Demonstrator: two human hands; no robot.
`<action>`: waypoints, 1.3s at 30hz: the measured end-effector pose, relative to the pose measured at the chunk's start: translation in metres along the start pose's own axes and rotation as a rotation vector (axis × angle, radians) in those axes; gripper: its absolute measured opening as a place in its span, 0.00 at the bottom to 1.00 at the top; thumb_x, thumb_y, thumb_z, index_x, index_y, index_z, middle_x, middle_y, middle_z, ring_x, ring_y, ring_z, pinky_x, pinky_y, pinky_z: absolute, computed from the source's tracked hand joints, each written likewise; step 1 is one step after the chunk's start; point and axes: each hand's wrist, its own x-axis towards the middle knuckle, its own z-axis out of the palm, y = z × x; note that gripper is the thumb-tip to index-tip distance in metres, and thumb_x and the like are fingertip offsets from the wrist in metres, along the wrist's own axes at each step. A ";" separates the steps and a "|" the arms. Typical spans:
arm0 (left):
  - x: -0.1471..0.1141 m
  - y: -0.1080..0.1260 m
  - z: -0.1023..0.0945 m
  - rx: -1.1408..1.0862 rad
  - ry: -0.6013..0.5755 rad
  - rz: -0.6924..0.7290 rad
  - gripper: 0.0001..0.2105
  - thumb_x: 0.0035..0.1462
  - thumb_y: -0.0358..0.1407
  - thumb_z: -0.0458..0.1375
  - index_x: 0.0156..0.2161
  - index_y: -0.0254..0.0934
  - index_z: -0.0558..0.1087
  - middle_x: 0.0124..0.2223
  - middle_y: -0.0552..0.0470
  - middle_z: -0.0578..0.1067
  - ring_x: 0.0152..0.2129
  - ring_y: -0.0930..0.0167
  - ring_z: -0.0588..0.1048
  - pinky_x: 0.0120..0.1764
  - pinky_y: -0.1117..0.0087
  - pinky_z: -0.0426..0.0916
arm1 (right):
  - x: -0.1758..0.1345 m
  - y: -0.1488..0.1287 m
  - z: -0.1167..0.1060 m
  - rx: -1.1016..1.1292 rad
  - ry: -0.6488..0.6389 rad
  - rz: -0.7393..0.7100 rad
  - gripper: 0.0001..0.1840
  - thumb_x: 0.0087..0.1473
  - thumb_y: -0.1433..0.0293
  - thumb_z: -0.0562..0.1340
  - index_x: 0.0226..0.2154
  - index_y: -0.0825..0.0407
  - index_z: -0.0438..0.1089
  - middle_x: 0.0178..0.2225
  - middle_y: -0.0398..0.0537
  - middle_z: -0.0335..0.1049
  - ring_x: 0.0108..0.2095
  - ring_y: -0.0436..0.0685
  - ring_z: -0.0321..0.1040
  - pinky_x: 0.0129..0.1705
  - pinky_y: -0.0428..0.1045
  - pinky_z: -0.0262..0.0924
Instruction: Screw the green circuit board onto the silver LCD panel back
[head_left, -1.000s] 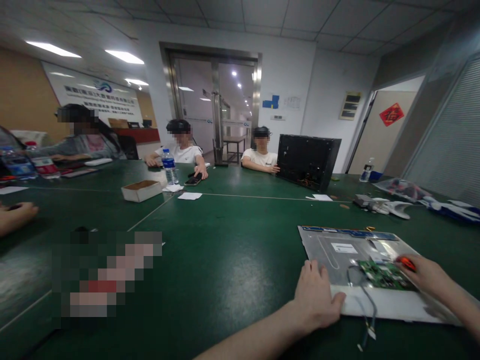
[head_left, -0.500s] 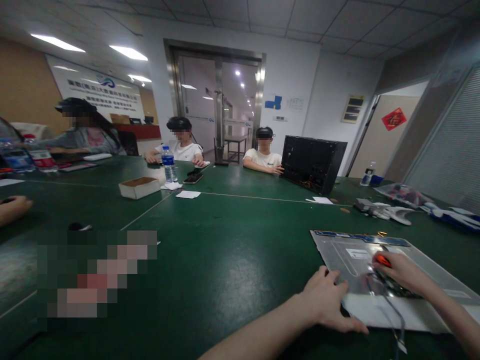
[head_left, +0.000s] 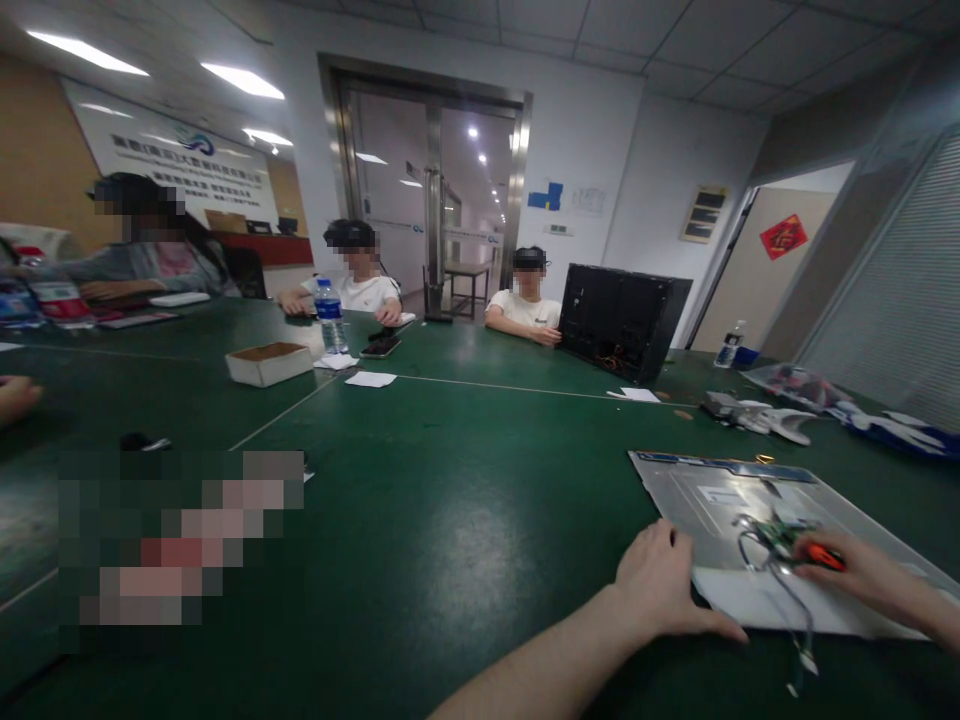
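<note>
A flat display panel [head_left: 675, 500], its silvery back facing up, lies on the table at the lower right. My left hand [head_left: 660, 580] grips its near left corner, fingers at the left edge and thumb stretched along the front. A small green circuit board [head_left: 784, 530] with grey cables [head_left: 802, 610] rests on the panel; the cable ends hang over the front edge. Over the board, my right hand [head_left: 862, 575] is closed round the orange-and-black handle of what looks like a screwdriver [head_left: 825, 556]. Its tip is hidden.
Across the green table [head_left: 465, 480], a person steadies a black open-backed case [head_left: 626, 320]. A white box [head_left: 268, 364], a water bottle [head_left: 330, 318] and a phone [head_left: 381, 346] stand left of centre. White-and-grey parts [head_left: 757, 412] lie beyond the panel. Other people sit at left.
My right hand has moved right and toward me with the screwdriver, uncovering the circuit board. My left hand stays at the panel's corner. The view has shifted slightly.
</note>
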 end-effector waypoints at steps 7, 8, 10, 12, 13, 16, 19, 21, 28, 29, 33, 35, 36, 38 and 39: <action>0.001 0.000 0.006 0.019 0.044 -0.020 0.46 0.40 0.65 0.66 0.56 0.29 0.67 0.53 0.37 0.70 0.51 0.53 0.70 0.56 0.57 0.65 | -0.001 -0.001 -0.002 0.146 -0.136 -0.065 0.16 0.52 0.57 0.56 0.29 0.47 0.76 0.34 0.53 0.78 0.36 0.65 0.73 0.39 0.55 0.66; 0.002 -0.001 0.006 0.023 0.043 -0.006 0.46 0.41 0.65 0.65 0.55 0.29 0.67 0.53 0.37 0.70 0.51 0.54 0.70 0.56 0.58 0.65 | 0.000 0.001 -0.001 0.143 -0.150 -0.073 0.16 0.53 0.57 0.56 0.28 0.47 0.76 0.34 0.53 0.78 0.36 0.65 0.73 0.39 0.55 0.66; 0.002 -0.003 0.005 0.027 0.039 0.007 0.46 0.40 0.65 0.65 0.54 0.29 0.68 0.53 0.37 0.71 0.50 0.54 0.71 0.55 0.58 0.66 | 0.004 0.006 0.003 0.143 -0.159 -0.081 0.17 0.54 0.57 0.55 0.29 0.48 0.76 0.34 0.54 0.78 0.36 0.65 0.73 0.39 0.55 0.66; 0.003 -0.004 0.005 0.031 0.036 0.005 0.46 0.40 0.66 0.64 0.54 0.29 0.68 0.52 0.37 0.71 0.49 0.54 0.72 0.54 0.58 0.68 | 0.009 0.008 0.008 0.139 -0.161 -0.078 0.19 0.54 0.55 0.55 0.31 0.49 0.76 0.35 0.55 0.78 0.37 0.66 0.73 0.39 0.55 0.66; 0.003 -0.004 0.004 0.033 0.035 0.005 0.47 0.40 0.67 0.64 0.54 0.28 0.68 0.52 0.37 0.72 0.48 0.54 0.72 0.53 0.58 0.68 | 0.011 0.007 0.010 0.131 -0.161 -0.072 0.20 0.53 0.55 0.55 0.32 0.49 0.76 0.36 0.55 0.78 0.37 0.66 0.74 0.40 0.55 0.66; 0.004 -0.004 0.004 0.059 0.016 0.016 0.46 0.42 0.66 0.64 0.54 0.26 0.68 0.52 0.34 0.72 0.49 0.54 0.72 0.54 0.59 0.66 | 0.020 -0.004 0.016 0.074 -0.130 -0.022 0.20 0.51 0.55 0.55 0.32 0.50 0.76 0.35 0.57 0.78 0.37 0.67 0.74 0.41 0.56 0.66; 0.004 -0.004 0.002 0.086 -0.017 0.078 0.44 0.46 0.63 0.64 0.56 0.27 0.66 0.52 0.35 0.73 0.50 0.54 0.71 0.58 0.56 0.60 | 0.025 -0.026 0.019 0.008 -0.079 0.016 0.20 0.51 0.56 0.55 0.34 0.50 0.75 0.39 0.58 0.78 0.40 0.69 0.75 0.43 0.56 0.66; 0.003 -0.004 -0.001 0.087 -0.030 0.136 0.42 0.50 0.61 0.62 0.60 0.30 0.63 0.55 0.37 0.73 0.54 0.54 0.69 0.60 0.53 0.56 | 0.027 -0.046 0.022 -0.026 -0.053 0.023 0.20 0.52 0.55 0.54 0.36 0.50 0.75 0.41 0.59 0.78 0.41 0.69 0.75 0.42 0.56 0.66; -0.005 0.000 -0.005 0.204 -0.033 0.201 0.32 0.60 0.58 0.53 0.57 0.33 0.68 0.60 0.37 0.69 0.57 0.54 0.65 0.57 0.52 0.56 | 0.032 -0.114 0.047 -0.174 -0.074 0.040 0.17 0.59 0.58 0.52 0.33 0.50 0.71 0.34 0.55 0.78 0.36 0.63 0.75 0.37 0.52 0.63; -0.006 0.001 -0.006 0.214 -0.018 0.196 0.32 0.60 0.58 0.54 0.57 0.32 0.69 0.58 0.37 0.70 0.55 0.54 0.66 0.56 0.53 0.57 | 0.033 -0.119 0.051 -0.193 -0.075 0.060 0.17 0.59 0.59 0.52 0.32 0.51 0.71 0.33 0.56 0.78 0.35 0.64 0.75 0.35 0.52 0.63; -0.011 0.006 -0.010 0.273 0.026 0.164 0.25 0.59 0.52 0.59 0.50 0.31 0.73 0.49 0.38 0.75 0.48 0.56 0.70 0.52 0.57 0.61 | 0.039 -0.118 0.057 -0.245 -0.063 0.132 0.14 0.57 0.63 0.54 0.32 0.53 0.72 0.32 0.59 0.77 0.35 0.67 0.76 0.34 0.54 0.63; -0.016 0.007 -0.012 0.311 0.027 0.180 0.20 0.60 0.49 0.59 0.45 0.32 0.76 0.46 0.40 0.75 0.46 0.58 0.71 0.50 0.59 0.61 | 0.041 -0.108 0.055 -0.268 -0.047 0.187 0.12 0.54 0.64 0.57 0.31 0.53 0.73 0.32 0.61 0.77 0.35 0.69 0.77 0.34 0.55 0.65; -0.018 0.007 -0.014 0.331 0.025 0.197 0.19 0.60 0.49 0.58 0.43 0.33 0.76 0.45 0.41 0.76 0.45 0.59 0.72 0.50 0.59 0.61 | 0.041 -0.102 0.052 -0.277 -0.041 0.216 0.11 0.53 0.65 0.58 0.29 0.53 0.73 0.31 0.62 0.77 0.35 0.70 0.77 0.34 0.56 0.65; -0.023 0.008 -0.016 0.368 0.026 0.230 0.17 0.61 0.47 0.58 0.41 0.33 0.77 0.43 0.42 0.76 0.43 0.60 0.72 0.49 0.60 0.61 | 0.042 -0.089 0.044 -0.294 -0.031 0.272 0.09 0.49 0.66 0.60 0.27 0.53 0.74 0.31 0.64 0.77 0.34 0.72 0.77 0.33 0.57 0.66; -0.026 0.009 -0.018 0.383 0.027 0.243 0.17 0.62 0.47 0.57 0.41 0.33 0.77 0.43 0.43 0.76 0.43 0.61 0.72 0.49 0.60 0.61 | 0.043 -0.082 0.039 -0.299 -0.026 0.295 0.08 0.48 0.67 0.61 0.26 0.54 0.74 0.31 0.65 0.77 0.34 0.73 0.77 0.32 0.58 0.66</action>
